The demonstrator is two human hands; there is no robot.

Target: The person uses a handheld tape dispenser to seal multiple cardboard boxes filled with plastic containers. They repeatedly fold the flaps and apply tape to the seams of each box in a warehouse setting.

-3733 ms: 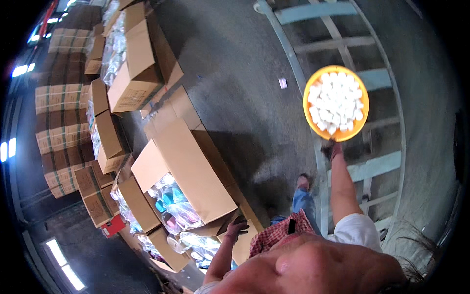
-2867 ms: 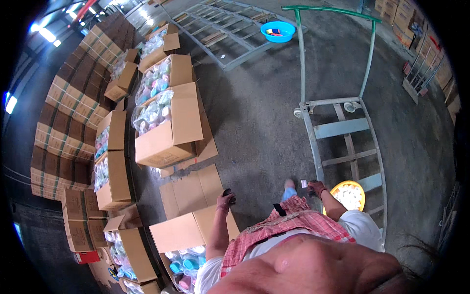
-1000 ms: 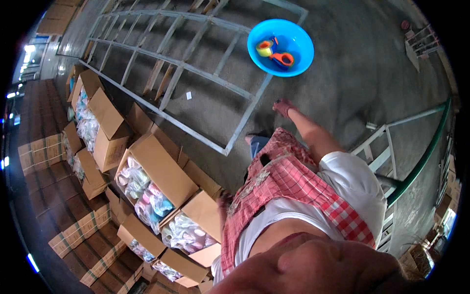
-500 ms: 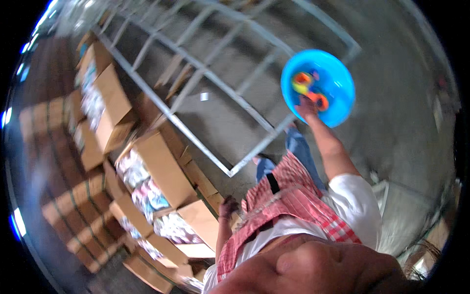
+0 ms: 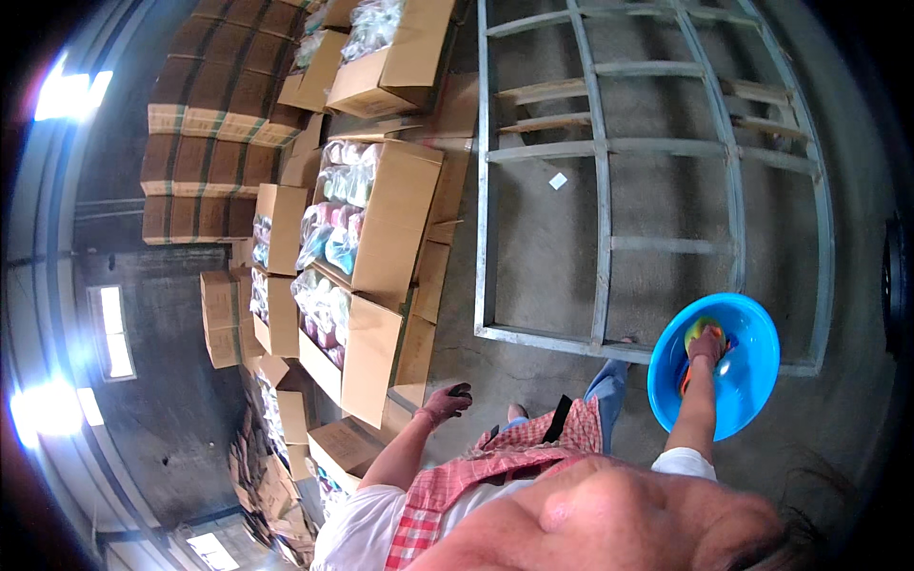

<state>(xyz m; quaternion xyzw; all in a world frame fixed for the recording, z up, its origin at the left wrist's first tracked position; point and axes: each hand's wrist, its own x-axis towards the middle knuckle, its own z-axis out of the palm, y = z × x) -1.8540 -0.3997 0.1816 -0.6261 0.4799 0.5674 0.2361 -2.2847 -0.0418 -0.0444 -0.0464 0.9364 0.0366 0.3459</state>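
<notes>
Right hand: this person's gloved right hand point(image 5: 705, 347) is down inside the basin, on a yellow-green roll point(image 5: 694, 335); I cannot tell whether its fingers are closed around it.
Left hand: the left hand point(image 5: 445, 403) hangs in the air, fingers loosely spread, near the open cartons.
Blue basin: the round blue basin point(image 5: 757, 381) holds the roll and an orange piece point(image 5: 685, 383), partly hidden by the forearm.
Metal frame: a grey metal frame point(image 5: 602, 238) lies beyond, its near edge partly behind the basin.
Cartons: open cartons point(image 5: 395, 224) with bagged goods point(image 5: 328, 238) line the left.
Back: strapped closed cartons point(image 5: 214, 162) stand stacked.
</notes>
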